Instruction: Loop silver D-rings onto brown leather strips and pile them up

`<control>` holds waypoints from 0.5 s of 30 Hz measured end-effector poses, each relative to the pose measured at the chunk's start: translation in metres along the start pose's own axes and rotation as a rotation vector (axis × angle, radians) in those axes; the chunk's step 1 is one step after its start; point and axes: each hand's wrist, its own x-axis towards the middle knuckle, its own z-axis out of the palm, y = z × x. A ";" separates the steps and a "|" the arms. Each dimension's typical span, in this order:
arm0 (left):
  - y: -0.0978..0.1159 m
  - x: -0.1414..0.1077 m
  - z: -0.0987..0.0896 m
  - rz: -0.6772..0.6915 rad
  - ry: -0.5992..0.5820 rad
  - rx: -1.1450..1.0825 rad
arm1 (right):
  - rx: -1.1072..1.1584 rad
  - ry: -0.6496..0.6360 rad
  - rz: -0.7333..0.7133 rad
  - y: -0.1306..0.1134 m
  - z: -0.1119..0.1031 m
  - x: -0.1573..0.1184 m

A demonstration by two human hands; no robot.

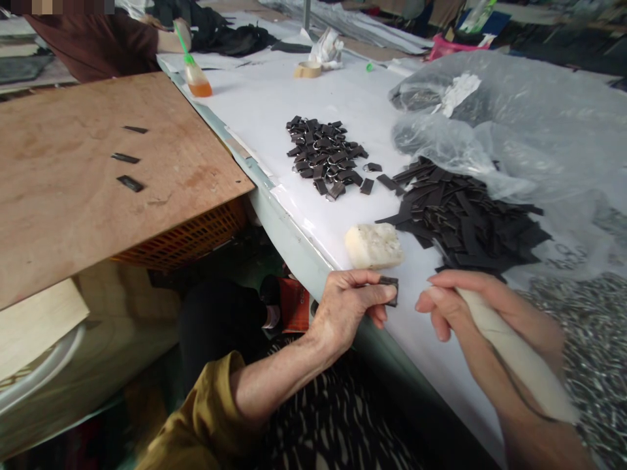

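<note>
My left hand pinches a small folded dark strip between thumb and fingers, over the table's front edge. To its right, my right hand is curled around a long pale tool, with a dark cord or line along it. Thumb and index fingertip of that hand are close together, apart from the strip. Just beyond my left hand lies a whitish-yellow block. Farther back are a pile of small dark tabs with metal rings and, to the right, a heap of flat dark strips.
Clear plastic bags cover the right back, and many metal pieces lie at the right. A bottle with orange liquid and a tape roll stand farther back. A wooden board is at left; a person's arm is behind it.
</note>
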 end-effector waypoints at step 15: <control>-0.001 0.001 0.008 0.008 0.025 -0.038 | -0.188 -0.021 -0.137 -0.007 0.008 -0.007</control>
